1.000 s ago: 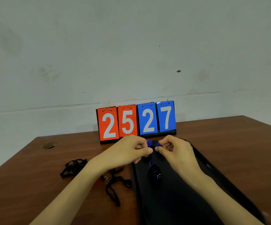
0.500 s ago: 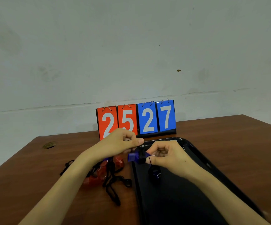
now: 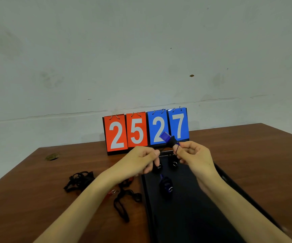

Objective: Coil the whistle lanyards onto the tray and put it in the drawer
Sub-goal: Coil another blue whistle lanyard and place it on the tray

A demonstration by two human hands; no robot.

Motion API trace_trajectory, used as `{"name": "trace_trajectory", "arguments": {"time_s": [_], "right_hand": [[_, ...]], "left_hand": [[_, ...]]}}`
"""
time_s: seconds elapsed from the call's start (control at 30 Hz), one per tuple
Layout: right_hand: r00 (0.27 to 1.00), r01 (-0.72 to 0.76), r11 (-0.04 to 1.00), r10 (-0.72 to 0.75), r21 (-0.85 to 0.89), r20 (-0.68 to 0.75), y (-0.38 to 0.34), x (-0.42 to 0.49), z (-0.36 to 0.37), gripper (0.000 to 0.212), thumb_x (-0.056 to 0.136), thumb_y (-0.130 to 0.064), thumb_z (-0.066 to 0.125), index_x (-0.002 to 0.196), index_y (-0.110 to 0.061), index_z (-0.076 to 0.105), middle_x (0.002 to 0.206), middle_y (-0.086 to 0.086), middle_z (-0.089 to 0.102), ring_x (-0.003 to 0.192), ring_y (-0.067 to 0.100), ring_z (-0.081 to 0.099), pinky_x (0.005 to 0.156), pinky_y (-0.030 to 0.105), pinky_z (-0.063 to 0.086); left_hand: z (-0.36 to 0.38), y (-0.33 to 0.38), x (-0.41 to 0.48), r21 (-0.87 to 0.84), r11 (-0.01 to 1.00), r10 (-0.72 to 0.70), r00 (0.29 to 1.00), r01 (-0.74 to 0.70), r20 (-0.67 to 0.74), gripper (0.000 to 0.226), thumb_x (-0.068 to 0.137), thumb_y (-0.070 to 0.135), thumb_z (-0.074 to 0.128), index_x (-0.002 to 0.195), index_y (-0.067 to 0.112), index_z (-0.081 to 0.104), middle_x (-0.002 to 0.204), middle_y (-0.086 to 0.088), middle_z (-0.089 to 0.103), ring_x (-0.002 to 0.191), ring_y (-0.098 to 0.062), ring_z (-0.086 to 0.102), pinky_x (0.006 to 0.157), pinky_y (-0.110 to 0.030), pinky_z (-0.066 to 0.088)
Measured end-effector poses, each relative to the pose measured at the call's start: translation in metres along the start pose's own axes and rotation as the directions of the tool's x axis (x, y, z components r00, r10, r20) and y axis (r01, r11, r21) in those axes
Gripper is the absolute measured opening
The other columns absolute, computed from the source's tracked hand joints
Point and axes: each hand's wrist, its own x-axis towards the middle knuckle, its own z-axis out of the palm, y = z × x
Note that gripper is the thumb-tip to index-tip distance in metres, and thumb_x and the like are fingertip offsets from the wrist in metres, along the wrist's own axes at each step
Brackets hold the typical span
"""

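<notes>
Left hand [image 3: 138,160] and right hand [image 3: 196,158] pinch thin black cord [image 3: 172,141] of blue whistle [image 3: 165,136].

There are 2 hands [image 3: 138,162] [image 3: 196,158], 2 blue whistles [image 3: 164,136] [image 3: 166,185], 1 tray [image 3: 190,218] and 4 number cards [image 3: 117,132] [image 3: 136,129] [image 3: 156,123] [image 3: 179,124].

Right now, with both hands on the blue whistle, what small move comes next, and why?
Probably wind the cord around the blue whistle: the left hand and right hand pinch a loose stretch between them above the tray, so it seems not yet coiled.
</notes>
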Motion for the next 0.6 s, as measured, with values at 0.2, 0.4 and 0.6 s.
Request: {"name": "trace_trajectory", "arguments": {"time_s": [0.2, 0.4, 0.6], "right_hand": [[0.994, 0.095, 0.933, -0.110, -0.347, -0.022, 0.010, -0.005, 0.006, 0.007, 0.081, -0.018, 0.069, 0.087, -0.019, 0.065, 0.081, -0.004, 0.066, 0.078, 0.007, 0.061, 0.065, 0.016, 0.044], [0.946, 0.318, 0.735, -0.204, -0.599, 0.252, 0.010, -0.017, 0.011, 0.006, 0.084, -0.021, 0.066, 0.089, -0.024, 0.063, 0.079, -0.011, 0.062, 0.075, 0.002, 0.058, 0.067, 0.016, 0.046], [0.857, 0.412, 0.745, -0.123, -0.524, 0.500, 0.001, -0.024, 0.014, 0.022, 0.082, -0.018, 0.068, 0.079, -0.037, 0.056, 0.072, -0.012, 0.057, 0.069, -0.007, 0.054, 0.065, 0.012, 0.045]], "left_hand": [[0.003, 0.009, -0.008, 0.346, 0.937, 0.017, 0.996, -0.047, 0.090, 0.033, 0.097, 0.038, 0.044, 0.075, 0.018, 0.060, 0.050, 0.007, 0.051, 0.041, 0.000, 0.044, 0.057, -0.019, 0.042], [-0.005, 0.021, -0.013, 0.532, 0.836, 0.118, 0.991, -0.131, 0.057, 0.032, 0.092, 0.044, 0.048, 0.072, 0.021, 0.059, 0.062, 0.005, 0.054, 0.053, -0.004, 0.045, 0.054, -0.017, 0.036], [-0.022, 0.015, -0.010, 0.466, 0.877, 0.119, 0.992, -0.121, 0.033, 0.034, 0.085, 0.044, 0.060, 0.071, 0.012, 0.062, 0.060, 0.003, 0.051, 0.055, -0.004, 0.045, 0.058, -0.019, 0.038]]}}
